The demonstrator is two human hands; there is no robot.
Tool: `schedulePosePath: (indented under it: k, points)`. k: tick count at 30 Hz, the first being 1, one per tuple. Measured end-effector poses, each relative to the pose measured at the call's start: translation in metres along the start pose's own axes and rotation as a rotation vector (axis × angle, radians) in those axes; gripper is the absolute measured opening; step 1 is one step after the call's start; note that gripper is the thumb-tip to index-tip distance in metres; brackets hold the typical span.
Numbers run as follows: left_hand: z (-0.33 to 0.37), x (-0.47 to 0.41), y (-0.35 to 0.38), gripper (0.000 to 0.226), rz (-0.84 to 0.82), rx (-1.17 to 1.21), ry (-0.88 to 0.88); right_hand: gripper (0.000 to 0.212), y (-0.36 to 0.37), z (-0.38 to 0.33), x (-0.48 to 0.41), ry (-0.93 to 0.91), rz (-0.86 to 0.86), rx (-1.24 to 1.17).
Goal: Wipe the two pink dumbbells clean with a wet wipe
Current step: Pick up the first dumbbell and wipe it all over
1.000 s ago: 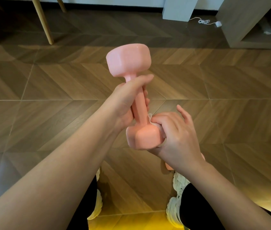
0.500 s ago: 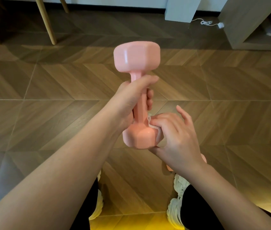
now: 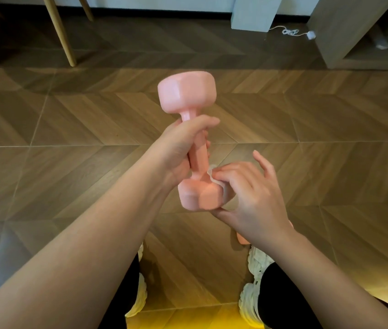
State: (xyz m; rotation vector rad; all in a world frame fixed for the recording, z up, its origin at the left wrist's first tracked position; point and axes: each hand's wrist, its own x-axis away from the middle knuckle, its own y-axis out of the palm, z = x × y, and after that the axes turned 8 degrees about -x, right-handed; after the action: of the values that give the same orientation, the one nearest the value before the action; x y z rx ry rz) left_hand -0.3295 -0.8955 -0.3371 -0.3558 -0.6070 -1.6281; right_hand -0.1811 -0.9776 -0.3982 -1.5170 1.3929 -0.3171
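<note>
Pos.: standing, looking down over a brown herringbone wood floor [image 3: 69,129].

Item 1 – glossy pink hex-headed dumbbell [image 3: 187,92]: off the floor, held in the air in front of me. It is roughly upright w/ a slight tilt, one head up and away from me, the other low and nearer me. My left hand [image 3: 178,150] is wrapped round the handle, fingers curled behind it, thumb laid across the front just below the upper head.

Item 2 – thin white wet wipe [image 3: 213,178]: crumpled, on the right shoulder of the lower head, where handle meets head. My right hand [image 3: 254,198] pinches it there. Index and middle fingertips press it onto the dumbbell, thumb sits under the head's lower edge, little finger is lifted clear.

Item 3 – second pink dumbbell [image 3: 241,238]: on the floor beneath my right wrist, near the toe of my right shoe. Only a small part shows; rest hidden by the arm.

Other: white chunky trainers [image 3: 247,305] and black trousers [image 3: 278,293] at bottom. Far edge: light wooden chair legs [image 3: 63,32] top left, white cable w/ plug [image 3: 290,32], and beige open-fronted cabinet [image 3: 330,32] top right.
</note>
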Motion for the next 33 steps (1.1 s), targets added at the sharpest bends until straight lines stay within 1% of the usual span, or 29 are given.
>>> schedulePosePath:
  k: [3, 6, 9, 13, 15, 18, 22, 25, 28, 31, 33]
  points:
    - [-0.0038, -0.0010, -0.0015, 0.018, -0.009, -0.047, -0.022, 0.045, 0.0012, -0.0036, 0.0012, -0.005, -0.035, 0.003]
    - [-0.0032, 0.0003, 0.0012, 0.024, -0.060, -0.025, 0.007, 0.047, 0.0032, -0.0056, -0.0032, 0.012, -0.066, 0.021]
    - [-0.0048, 0.0005, 0.0028, 0.015, -0.011, -0.050, 0.040, 0.047, 0.0028, -0.0026, -0.0040, 0.026, -0.045, 0.035]
    - [-0.0092, -0.0041, 0.0001, 0.016, 0.031, -0.052, -0.039, 0.046, 0.0014, -0.0037, -0.0014, 0.017, -0.017, 0.037]
    - [-0.0087, -0.0049, 0.0004, 0.016, -0.006, -0.043, -0.055, 0.047, 0.0020, -0.0064, -0.0018, 0.027, -0.030, 0.025]
    - [-0.0062, -0.0042, 0.0017, 0.023, -0.089, -0.011, -0.046, 0.050, 0.0035, -0.0087, -0.0034, 0.036, -0.017, 0.030]
    - [-0.0064, -0.0038, 0.0034, 0.015, -0.051, -0.011, -0.031, 0.049, 0.0016, -0.0030, -0.0029, 0.056, 0.002, 0.062]
    - [-0.0071, -0.0034, 0.0020, 0.018, -0.047, 0.015, -0.075, 0.049, 0.0018, -0.0025, -0.0002, 0.038, 0.000, 0.047]
    - [-0.0064, -0.0033, 0.0011, 0.025, -0.071, 0.033, -0.061, 0.049, 0.0043, -0.0071, -0.0017, 0.031, 0.009, 0.004]
    - [-0.0055, -0.0030, 0.0010, 0.017, -0.031, -0.001, -0.019, 0.048, 0.0050, -0.0065, -0.0030, 0.064, 0.021, -0.019]
    - [-0.0049, -0.0028, -0.0001, 0.015, 0.001, -0.005, -0.028, 0.049, 0.0041, -0.0043, -0.0012, 0.061, 0.006, -0.020]
